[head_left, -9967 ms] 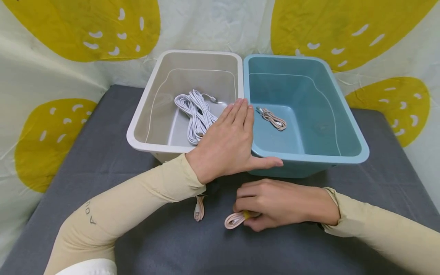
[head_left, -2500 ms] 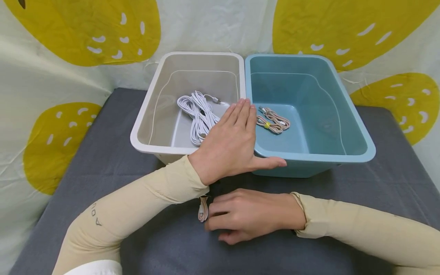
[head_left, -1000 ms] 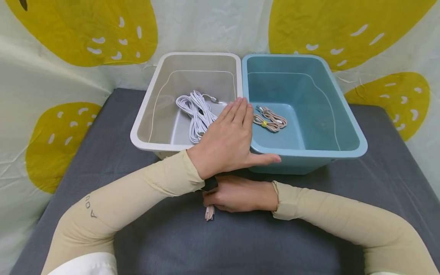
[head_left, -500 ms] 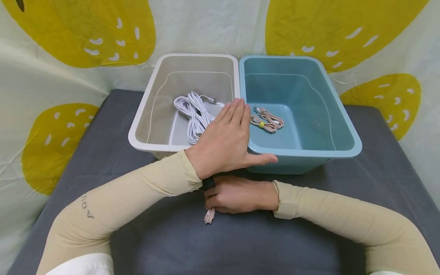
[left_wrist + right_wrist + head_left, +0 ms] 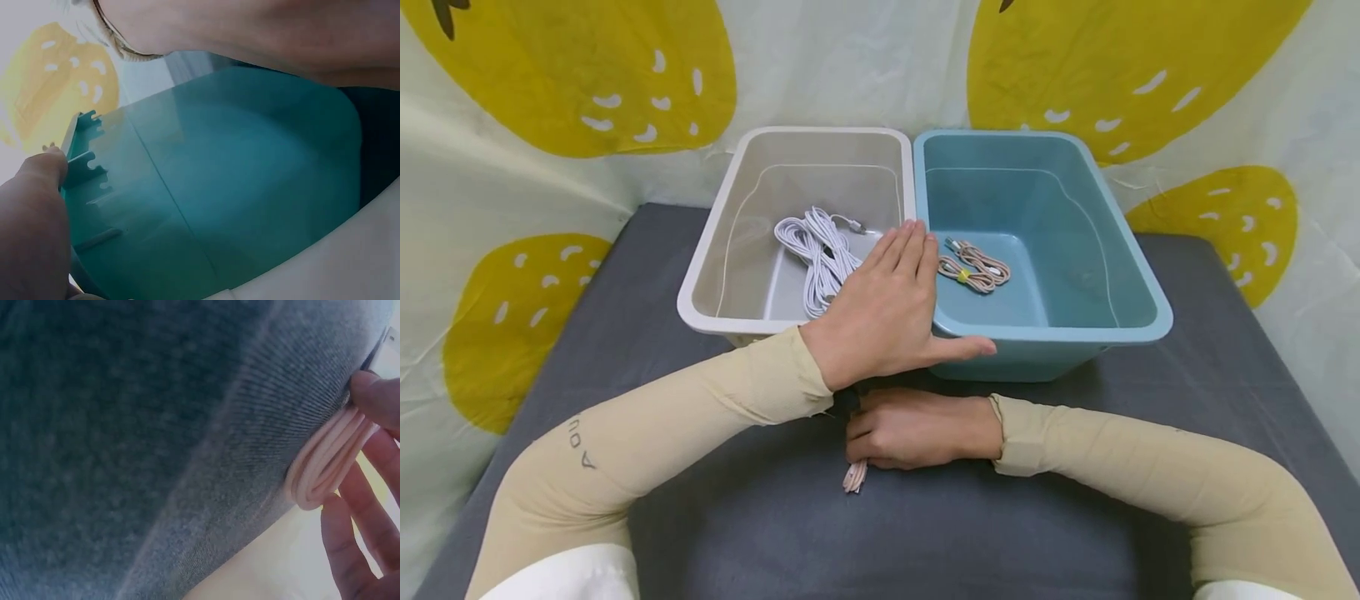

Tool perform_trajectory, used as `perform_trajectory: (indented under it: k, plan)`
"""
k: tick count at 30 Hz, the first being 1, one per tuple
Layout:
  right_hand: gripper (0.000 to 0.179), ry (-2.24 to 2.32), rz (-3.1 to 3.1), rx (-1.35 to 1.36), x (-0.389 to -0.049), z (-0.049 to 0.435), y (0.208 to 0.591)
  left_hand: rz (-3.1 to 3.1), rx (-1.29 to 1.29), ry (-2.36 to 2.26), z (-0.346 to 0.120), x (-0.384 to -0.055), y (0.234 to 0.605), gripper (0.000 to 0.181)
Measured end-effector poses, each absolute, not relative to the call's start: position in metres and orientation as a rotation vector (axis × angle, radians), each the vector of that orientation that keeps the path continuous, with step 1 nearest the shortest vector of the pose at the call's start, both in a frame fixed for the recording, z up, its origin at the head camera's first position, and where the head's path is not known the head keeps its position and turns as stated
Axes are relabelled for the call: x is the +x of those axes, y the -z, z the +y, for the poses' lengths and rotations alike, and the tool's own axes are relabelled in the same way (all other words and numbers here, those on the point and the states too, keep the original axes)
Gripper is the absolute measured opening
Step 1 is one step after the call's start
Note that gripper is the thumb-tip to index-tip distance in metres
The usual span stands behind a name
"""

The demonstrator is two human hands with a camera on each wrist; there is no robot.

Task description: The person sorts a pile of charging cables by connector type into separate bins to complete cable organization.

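Note:
My left hand (image 5: 883, 312) lies with straight fingers across the adjoining rims of a beige bin (image 5: 703, 321) and a blue bin (image 5: 1060, 333). Its thumb stretches along the blue bin's front rim; the left wrist view shows that thumb (image 5: 37, 212) against the rim's ribbed underside. Below the left wrist, my right hand (image 5: 917, 429) pinches a coiled pinkish charging cable (image 5: 854, 477) near the dark cloth. In the right wrist view its thumb and fingers hold the coil (image 5: 325, 459). Part of this cable is hidden by the hand.
Several coiled white cables (image 5: 820, 258) lie in the beige bin. Two tan cable bundles (image 5: 981, 279), one with a yellow tie, lie in the blue bin. Both bins stand side by side on a grey cloth-covered table (image 5: 1000, 533), before a patterned curtain (image 5: 850, 67).
The yellow-tied bundle, held by my right hand ten seconds ago, now lies in the blue bin. That hand moved left and took hold of another coiled cable. My left hand stayed on the rims.

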State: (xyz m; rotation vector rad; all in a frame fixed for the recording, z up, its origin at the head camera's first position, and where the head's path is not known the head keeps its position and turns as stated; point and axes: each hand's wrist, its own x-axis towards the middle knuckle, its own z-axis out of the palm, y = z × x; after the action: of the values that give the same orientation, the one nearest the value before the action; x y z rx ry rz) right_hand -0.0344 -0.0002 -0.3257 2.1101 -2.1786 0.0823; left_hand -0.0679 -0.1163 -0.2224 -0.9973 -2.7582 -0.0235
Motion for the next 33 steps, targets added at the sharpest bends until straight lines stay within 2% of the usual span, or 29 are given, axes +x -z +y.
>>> perform_trajectory:
  k: [6,24,33]
  plan:
    - [0.018,-0.078,-2.159,2.129,-0.031,0.003,0.324,-2.751,-1.003,0.028,-0.117,-0.067,0.224,0.124]
    - [0.004,-0.187,-2.126,2.168,-0.027,0.021,0.299,-2.738,-1.002,0.028,-0.118,-0.068,0.221,0.124]
    - [0.005,-0.237,-2.127,2.175,-0.022,0.027,0.292,-2.702,-0.997,0.02,-0.117,-0.069,0.224,0.125]
